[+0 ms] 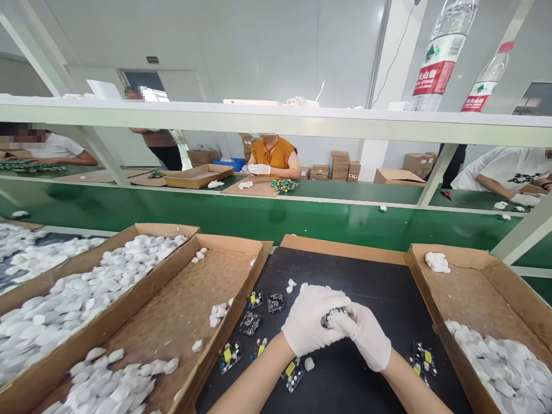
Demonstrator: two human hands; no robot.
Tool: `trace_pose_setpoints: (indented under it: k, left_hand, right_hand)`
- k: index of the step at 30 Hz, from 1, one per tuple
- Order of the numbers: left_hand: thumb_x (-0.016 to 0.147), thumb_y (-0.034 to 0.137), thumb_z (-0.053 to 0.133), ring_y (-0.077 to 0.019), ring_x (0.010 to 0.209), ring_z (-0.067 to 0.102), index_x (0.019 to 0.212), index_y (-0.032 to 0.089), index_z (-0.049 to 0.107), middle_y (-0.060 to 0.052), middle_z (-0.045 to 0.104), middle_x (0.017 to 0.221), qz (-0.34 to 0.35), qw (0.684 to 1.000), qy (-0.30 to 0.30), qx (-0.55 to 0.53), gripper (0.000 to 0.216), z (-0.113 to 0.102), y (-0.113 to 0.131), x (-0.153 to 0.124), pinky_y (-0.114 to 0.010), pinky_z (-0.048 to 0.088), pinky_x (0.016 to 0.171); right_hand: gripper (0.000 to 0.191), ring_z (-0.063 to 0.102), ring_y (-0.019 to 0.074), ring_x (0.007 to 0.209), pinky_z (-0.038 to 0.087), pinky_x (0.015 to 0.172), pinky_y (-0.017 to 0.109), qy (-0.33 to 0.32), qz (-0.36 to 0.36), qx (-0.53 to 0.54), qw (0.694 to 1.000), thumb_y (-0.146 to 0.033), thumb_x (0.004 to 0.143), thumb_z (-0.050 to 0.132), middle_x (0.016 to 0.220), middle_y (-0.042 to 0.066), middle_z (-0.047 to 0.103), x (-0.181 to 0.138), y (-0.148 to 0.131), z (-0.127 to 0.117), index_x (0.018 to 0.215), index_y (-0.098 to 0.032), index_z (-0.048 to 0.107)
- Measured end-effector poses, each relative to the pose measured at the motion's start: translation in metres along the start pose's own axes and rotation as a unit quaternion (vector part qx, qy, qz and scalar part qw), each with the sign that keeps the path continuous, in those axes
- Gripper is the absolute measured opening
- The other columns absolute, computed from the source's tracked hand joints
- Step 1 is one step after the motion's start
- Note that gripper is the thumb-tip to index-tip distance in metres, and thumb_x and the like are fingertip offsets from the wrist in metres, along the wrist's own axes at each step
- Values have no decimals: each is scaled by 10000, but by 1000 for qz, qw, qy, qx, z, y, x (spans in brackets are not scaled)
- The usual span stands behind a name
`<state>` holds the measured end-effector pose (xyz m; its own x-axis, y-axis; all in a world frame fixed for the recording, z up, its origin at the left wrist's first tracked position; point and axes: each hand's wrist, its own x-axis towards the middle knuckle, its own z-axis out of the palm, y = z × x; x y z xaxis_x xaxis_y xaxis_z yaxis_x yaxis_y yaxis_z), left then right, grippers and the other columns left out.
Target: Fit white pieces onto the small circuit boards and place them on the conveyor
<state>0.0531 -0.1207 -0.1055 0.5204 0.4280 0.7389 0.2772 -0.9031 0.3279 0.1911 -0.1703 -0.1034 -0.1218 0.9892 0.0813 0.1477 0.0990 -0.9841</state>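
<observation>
My left hand (308,319), in a white glove, is closed around a small circuit board (328,318) above the black mat. My right hand (370,339), also gloved, meets it from the other side, its fingers pressed together against the board. White on the board blends with the glove, so I cannot tell whether a white lump lies under the right fingertips. Several boards with yellow parts lie left of my hands, among them one (230,356) near the tray. Two show their black undersides, such as this board (250,323). Another board (425,357) lies to the right.
The black mat (371,276) lies between a cardboard tray (172,299) with scattered white lumps and a right-hand cardboard tray (468,276) holding a white pile (500,362). Further left, another tray is full of lumps (86,305). Beyond a green conveyor (319,218), people sit working.
</observation>
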Motion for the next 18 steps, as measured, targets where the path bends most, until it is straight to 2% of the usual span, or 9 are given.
trace_pose_setpoints:
  k: [3, 8, 13, 18]
  left_hand:
    - [672, 333, 650, -178, 746, 647, 876, 236, 645, -17, 716, 853, 1, 1000, -2, -23, 226, -3, 2, 1, -309, 468, 705]
    - [656, 316, 644, -182, 735, 645, 883, 230, 638, -17, 712, 845, 24, 999, 9, -30, 243, -1, -2, -1, -316, 464, 696]
    - [599, 357, 728, -225, 909, 631, 1022, 226, 602, -47, 683, 1005, -23, 997, -41, -65, 460, 0, -7, -1, -352, 468, 809]
    - [497, 339, 803, -254, 954, 616, 1027, 232, 610, -60, 664, 1057, -44, 988, -102, -103, 574, -6, -3, 4, -362, 467, 838]
  right_hand:
    - [413, 500, 181, 631, 419, 618, 300, -25, 9, 4, 1000, -567, 734, 560, 621, 14, 552, -2, -8, 1, 630, -168, 558]
    - [291, 478, 172, 634, 407, 635, 288, -65, 10, -9, 998, -434, 662, 675, 583, -18, 508, -3, -19, -2, 619, -172, 553]
    - [286, 407, 129, 569, 361, 571, 260, -42, 50, 28, 997, -421, 676, 645, 588, -31, 466, -2, -12, 1, 613, -177, 509]
    - [242, 376, 120, 551, 330, 545, 255, -9, 40, 1, 999, -366, 648, 648, 582, -36, 438, 0, -8, 3, 615, -181, 496]
